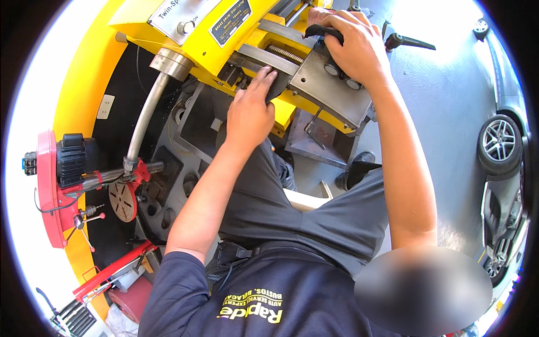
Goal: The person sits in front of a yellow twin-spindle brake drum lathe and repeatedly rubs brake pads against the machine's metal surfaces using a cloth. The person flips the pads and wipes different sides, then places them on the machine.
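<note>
A yellow brake lathe (193,53) with bare metal slideways (269,59) stands in front of me. My left hand (251,112) rests at the near slideway, fingertips on its edge. A soft-looking dark piece, perhaps cloth (277,85), shows between those fingers and the thumb. On the far right of the flat metal carriage (320,84), my right hand (356,48) curls over a black, cloth-like strip (327,33). Its palm hides part of the carriage and knobs. Between the slideways runs a threaded screw (285,53).
Black clamp levers (410,41) stick out beyond my right hand. Below the carriage hang a thin handle (314,132) and a metal tray (323,149). A red drill press (53,191) stands at left; cars with a wheel (499,145) showing are at right.
</note>
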